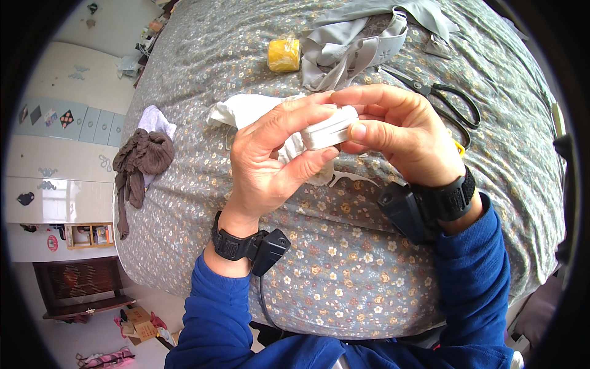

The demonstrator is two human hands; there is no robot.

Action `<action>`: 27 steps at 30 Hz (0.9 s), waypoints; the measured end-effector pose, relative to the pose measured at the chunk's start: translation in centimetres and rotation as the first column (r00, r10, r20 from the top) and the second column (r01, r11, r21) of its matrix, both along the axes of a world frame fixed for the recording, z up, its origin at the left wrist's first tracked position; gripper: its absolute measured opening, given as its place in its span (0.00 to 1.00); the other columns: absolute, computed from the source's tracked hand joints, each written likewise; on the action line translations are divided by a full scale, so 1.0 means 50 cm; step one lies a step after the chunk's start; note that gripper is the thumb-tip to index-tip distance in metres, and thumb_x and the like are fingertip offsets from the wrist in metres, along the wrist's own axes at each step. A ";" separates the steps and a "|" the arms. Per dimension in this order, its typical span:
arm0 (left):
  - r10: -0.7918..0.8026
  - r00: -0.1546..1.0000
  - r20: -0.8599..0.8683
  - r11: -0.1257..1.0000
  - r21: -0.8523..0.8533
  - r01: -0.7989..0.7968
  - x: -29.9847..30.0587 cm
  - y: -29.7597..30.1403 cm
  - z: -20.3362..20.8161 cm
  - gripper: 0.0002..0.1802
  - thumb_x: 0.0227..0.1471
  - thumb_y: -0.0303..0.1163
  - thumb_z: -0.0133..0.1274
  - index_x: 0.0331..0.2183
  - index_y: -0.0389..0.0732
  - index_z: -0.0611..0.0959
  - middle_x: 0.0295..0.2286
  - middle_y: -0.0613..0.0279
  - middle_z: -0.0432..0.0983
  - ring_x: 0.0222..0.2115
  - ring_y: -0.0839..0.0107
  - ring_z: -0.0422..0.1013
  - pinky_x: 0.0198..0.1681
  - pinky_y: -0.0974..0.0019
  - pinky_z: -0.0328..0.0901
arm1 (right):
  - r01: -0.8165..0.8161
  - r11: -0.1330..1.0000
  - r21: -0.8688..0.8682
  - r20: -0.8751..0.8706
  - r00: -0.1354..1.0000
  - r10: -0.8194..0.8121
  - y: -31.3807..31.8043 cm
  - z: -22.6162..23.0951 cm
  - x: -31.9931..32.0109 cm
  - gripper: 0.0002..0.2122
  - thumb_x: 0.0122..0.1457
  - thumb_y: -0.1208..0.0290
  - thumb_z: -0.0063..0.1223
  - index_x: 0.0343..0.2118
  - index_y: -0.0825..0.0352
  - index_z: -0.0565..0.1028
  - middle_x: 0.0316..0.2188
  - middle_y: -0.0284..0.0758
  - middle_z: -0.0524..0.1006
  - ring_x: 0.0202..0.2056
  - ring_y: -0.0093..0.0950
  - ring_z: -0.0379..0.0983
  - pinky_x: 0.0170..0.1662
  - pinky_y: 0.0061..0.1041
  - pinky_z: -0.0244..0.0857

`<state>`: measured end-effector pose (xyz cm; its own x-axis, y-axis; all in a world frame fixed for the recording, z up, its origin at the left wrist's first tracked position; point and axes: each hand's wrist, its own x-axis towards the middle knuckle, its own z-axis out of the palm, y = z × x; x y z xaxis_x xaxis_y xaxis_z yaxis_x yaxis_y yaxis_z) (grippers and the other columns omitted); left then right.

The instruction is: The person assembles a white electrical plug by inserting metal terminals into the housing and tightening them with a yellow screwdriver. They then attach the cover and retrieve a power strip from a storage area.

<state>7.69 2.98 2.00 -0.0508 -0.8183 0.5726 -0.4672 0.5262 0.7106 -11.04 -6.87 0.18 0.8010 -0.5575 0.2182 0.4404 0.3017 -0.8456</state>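
Observation:
A small white case (329, 130) with rounded edges is held up over the bed between both my hands. My left hand (270, 147) grips its left end, thumb below and fingers above. From the right, my right hand (402, 126) has its thumb and fingers closed on the other end. Behind and below the left hand lies a crumpled white cloth (246, 109). A thin curved white piece (353, 178) rests on the bedspread beneath the hands. Whether the case is open or closed cannot be made out.
Black-handled scissors (452, 92) lie beyond my right hand. Grey fabric with straps (350, 49) and a yellow roll in clear wrap (284, 54) sit farther off on the floral bedspread (344, 264). Brown clothing (144, 154) is bunched at the left edge, near pale cabinets (61, 154).

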 end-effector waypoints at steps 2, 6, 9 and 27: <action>0.007 0.999 -0.044 1.000 0.016 -0.007 0.001 0.002 -0.003 0.22 0.43 0.26 0.65 0.44 0.38 0.82 0.45 0.50 0.77 0.46 0.62 0.74 0.49 0.62 0.68 | -0.032 0.999 -0.004 0.034 0.999 0.033 -0.003 0.002 -0.002 0.19 0.55 0.79 0.59 0.51 0.70 0.73 0.43 0.39 0.78 0.42 0.26 0.76 0.45 0.24 0.73; 0.004 0.980 -0.199 0.999 0.049 0.006 -0.006 0.007 -0.006 0.21 0.44 0.25 0.65 0.44 0.38 0.83 0.46 0.50 0.77 0.47 0.62 0.74 0.49 0.63 0.68 | -0.020 0.999 -0.028 0.080 0.997 0.023 0.001 0.006 0.003 0.21 0.54 0.82 0.59 0.52 0.73 0.71 0.43 0.39 0.78 0.45 0.27 0.75 0.48 0.26 0.72; -0.007 0.990 -0.138 0.999 0.038 0.013 -0.002 0.004 -0.002 0.21 0.44 0.25 0.65 0.44 0.38 0.83 0.47 0.50 0.76 0.47 0.62 0.73 0.49 0.64 0.68 | -0.025 0.997 -0.067 0.030 0.999 0.027 -0.001 0.014 -0.005 0.22 0.53 0.83 0.59 0.53 0.73 0.70 0.43 0.39 0.77 0.46 0.26 0.75 0.50 0.26 0.71; 0.030 0.928 -0.371 0.965 0.254 0.071 -0.012 0.019 0.022 0.22 0.55 0.37 0.59 0.46 0.30 0.79 0.34 0.59 0.81 0.32 0.75 0.75 0.38 0.73 0.70 | 0.057 0.969 -0.240 -0.260 0.958 -0.121 -0.005 0.043 -0.022 0.12 0.55 0.66 0.64 0.37 0.70 0.79 0.24 0.26 0.78 0.23 0.12 0.69 0.26 0.12 0.63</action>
<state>7.10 3.93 3.12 0.1041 -0.9407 0.3229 -0.1373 0.3079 0.9415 -12.15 -7.11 2.32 0.7970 -0.5900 0.1296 0.2014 0.0572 -0.9778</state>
